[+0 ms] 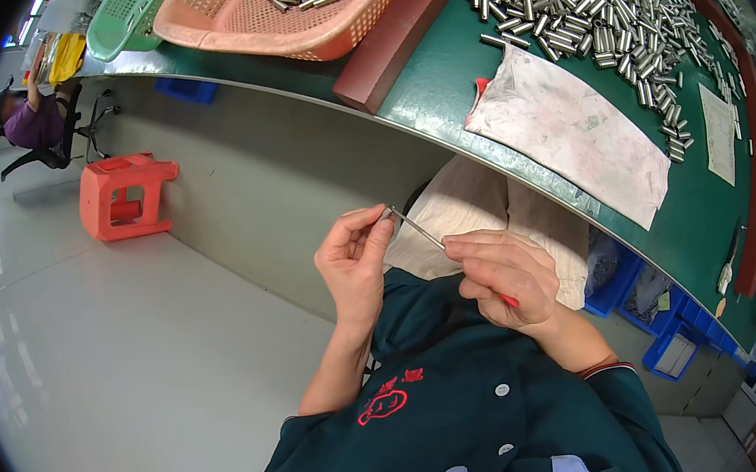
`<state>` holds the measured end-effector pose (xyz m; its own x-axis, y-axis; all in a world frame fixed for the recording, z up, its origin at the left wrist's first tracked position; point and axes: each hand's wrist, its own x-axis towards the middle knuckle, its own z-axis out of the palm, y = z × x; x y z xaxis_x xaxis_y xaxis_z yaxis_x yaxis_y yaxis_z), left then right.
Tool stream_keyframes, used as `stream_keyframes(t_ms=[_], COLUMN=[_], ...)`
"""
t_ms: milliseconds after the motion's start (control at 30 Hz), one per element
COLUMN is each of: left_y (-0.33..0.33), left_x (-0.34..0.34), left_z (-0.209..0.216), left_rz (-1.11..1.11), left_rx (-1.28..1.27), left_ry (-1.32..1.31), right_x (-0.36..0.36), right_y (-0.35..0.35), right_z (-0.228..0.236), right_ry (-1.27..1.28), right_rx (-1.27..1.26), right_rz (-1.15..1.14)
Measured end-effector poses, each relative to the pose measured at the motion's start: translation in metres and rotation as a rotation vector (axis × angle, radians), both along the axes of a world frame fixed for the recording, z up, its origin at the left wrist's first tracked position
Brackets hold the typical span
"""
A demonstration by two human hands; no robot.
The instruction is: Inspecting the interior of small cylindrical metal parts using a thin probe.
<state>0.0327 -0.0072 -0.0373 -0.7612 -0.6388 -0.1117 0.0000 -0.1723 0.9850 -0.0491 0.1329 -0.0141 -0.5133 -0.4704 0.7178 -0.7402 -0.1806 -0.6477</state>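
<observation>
Between thumb and fingers, my left hand (358, 262) pinches a small metal cylinder (387, 213), mostly covered by the fingertips. My right hand (509, 279) is wrapped round a thin tool with a metal shaft (422, 234) and a red handle end; its exact kind is hard to make out. The shaft's tip meets the cylinder at my left fingertips. Both hands are above my lap, in front of the bench edge. On the green bench (431, 90) lies a large heap of similar metal cylinders (585, 3), with a stained whitish cloth (571, 125) in front of it.
A pink basket (234, 33) with several cylinders and a green basket (107, 29) stand at the far left. A reddish-brown bar (393, 38) divides the bench. Blue bins (652, 307) sit underneath. A red stool (124, 198) and a seated person (34, 121) are to the left.
</observation>
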Motion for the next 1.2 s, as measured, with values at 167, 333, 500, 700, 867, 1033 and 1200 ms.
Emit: stream_keyframes(t_ms=[167, 333, 500, 700, 867, 1033, 1200], left_y=[-0.001, -0.009, -0.013, -0.011, -0.008, -0.009, -0.007], left_x=[0.001, 0.000, 0.001, 0.002, 0.001, 0.003, 0.005], left_z=[-0.003, -0.006, -0.006, -0.007, -0.004, -0.005, -0.007], left_rz=[0.019, 0.122, 0.089, 0.005, -0.078, -0.130, -0.142], left_rx=[-0.013, 0.071, 0.233, 0.384, 0.439, 0.442, 0.413], left_ry=[0.020, -0.026, 0.057, 0.104, 0.084, 0.076, 0.039], right_x=[0.004, 0.006, 0.002, 0.003, 0.003, 0.001, 0.001], right_y=[0.002, 0.003, 0.004, 0.001, 0.001, 0.001, 0.001], right_z=[0.000, 0.005, 0.003, -0.001, 0.000, 0.001, 0.002], right_ry=[0.004, -0.026, -0.037, -0.053, -0.070, -0.075, -0.021], right_rx=[0.021, 0.043, -0.026, -0.045, -0.042, -0.055, -0.032], right_rz=[-0.002, 0.039, 0.033, 0.004, 0.011, 0.015, 0.033])
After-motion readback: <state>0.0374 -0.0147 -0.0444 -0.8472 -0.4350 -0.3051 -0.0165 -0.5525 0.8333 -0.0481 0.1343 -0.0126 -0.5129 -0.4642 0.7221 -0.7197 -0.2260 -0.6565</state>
